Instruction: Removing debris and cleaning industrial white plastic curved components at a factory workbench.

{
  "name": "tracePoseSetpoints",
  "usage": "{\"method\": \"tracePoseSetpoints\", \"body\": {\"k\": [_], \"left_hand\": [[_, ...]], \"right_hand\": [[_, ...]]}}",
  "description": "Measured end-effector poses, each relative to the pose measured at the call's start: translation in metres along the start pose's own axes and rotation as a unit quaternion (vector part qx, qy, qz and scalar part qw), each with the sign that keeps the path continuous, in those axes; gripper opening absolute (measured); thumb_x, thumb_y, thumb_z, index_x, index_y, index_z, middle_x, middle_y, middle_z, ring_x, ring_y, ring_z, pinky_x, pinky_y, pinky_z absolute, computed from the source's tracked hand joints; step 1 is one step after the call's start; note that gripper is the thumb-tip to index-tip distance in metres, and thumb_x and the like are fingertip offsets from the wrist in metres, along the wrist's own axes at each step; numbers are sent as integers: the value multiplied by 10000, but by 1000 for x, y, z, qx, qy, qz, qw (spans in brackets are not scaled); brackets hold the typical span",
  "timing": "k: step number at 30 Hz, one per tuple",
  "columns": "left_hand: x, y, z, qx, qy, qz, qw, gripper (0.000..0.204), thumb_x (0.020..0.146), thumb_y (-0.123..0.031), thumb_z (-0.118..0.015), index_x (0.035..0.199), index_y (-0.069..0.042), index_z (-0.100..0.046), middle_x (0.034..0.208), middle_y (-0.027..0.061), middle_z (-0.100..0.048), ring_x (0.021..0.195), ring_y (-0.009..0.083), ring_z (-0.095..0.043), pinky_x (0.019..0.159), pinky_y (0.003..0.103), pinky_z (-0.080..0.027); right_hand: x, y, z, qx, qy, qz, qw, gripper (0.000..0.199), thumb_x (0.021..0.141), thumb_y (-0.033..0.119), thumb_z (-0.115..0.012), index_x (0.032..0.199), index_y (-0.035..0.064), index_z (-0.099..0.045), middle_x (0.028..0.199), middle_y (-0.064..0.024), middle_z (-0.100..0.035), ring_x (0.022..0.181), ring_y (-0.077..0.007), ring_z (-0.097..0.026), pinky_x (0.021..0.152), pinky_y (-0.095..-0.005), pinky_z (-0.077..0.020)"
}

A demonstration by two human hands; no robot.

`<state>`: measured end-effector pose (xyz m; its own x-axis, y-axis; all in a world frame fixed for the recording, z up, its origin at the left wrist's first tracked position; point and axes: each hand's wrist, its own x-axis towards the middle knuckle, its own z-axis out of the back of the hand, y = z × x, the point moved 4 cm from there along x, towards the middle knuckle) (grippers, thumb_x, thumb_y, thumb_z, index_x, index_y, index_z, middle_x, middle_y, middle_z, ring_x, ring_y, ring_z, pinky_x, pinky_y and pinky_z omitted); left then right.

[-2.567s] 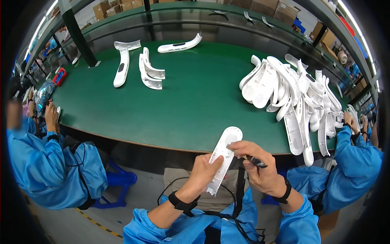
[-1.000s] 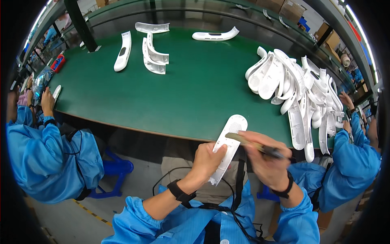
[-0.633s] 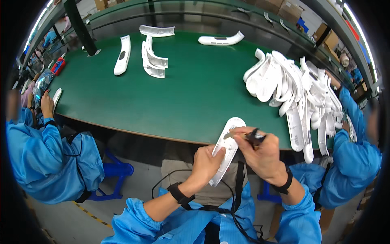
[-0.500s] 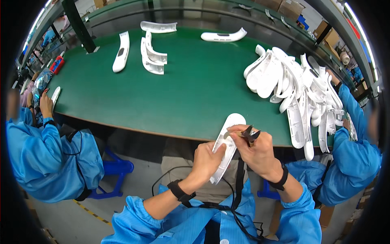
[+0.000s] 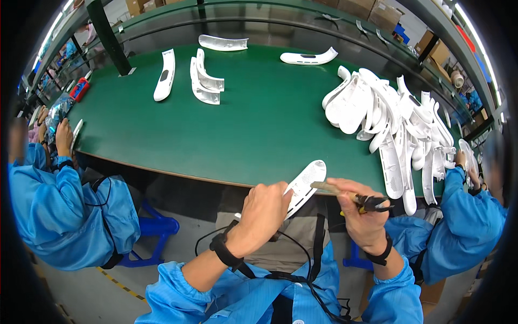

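My left hand [image 5: 263, 216] is closed round a long white plastic cover [image 5: 307, 181], held tilted at the table's front edge with its ribbed, perforated inner face showing. The lower part of that cover is mostly behind my fingers. My right hand [image 5: 362, 218] grips a tan stick-like tool [image 5: 327, 187], its tip close beside the cover's right edge; I cannot tell whether they touch. A pair of dark-jawed cutters [image 5: 376, 203] is also in that hand, jaws pointing right, away from the cover.
White curved covers lie heaped [image 5: 388, 116] at the right of the green table [image 5: 253, 124]. Several more are spread toward the back, one curved cover [image 5: 308, 57] among them. Co-workers in blue sit left [image 5: 65, 210] and right [image 5: 453, 227]. A dark post [image 5: 108, 38] stands back left.
My right hand has moved right, off the cover's face, and the cutters' jaws now point right. My left hand has turned and shifted slightly left, tilting the cover further over.
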<state>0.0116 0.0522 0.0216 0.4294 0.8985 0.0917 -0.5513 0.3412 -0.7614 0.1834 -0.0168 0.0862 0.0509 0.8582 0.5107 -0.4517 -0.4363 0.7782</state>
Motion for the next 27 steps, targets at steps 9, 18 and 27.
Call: {"method": "tracePoseSetpoints", "body": {"k": [9,18,27], "left_hand": [[0,-3,-6,75,-30,-27,996,214,937,-175,-576,838,14,-595,649,251,-598,637,453,-604,576,508,-490],[0,-7,-2,71,-12,-28,997,204,934,-160,-578,839,20,-585,657,260,-601,653,455,-612,594,516,-492],[3,-6,-1,88,-25,-36,995,227,925,-185,-594,828,19,-593,644,262,-601,640,459,-615,588,516,-500]], "right_hand": [[-16,-19,-14,-91,39,136,986,239,803,-44,-717,1028,-57,-635,1051,-212,-697,830,-284,-721,719,-316,-580],[-14,16,-14,-126,58,202,970,305,770,-54,-731,1056,-51,-624,1062,-196,-697,824,-280,-717,640,-285,-558],[-9,11,-15,-116,16,184,976,306,762,-89,-713,1053,-59,-622,1050,-218,-692,798,-298,-712,680,-319,-573]]}}
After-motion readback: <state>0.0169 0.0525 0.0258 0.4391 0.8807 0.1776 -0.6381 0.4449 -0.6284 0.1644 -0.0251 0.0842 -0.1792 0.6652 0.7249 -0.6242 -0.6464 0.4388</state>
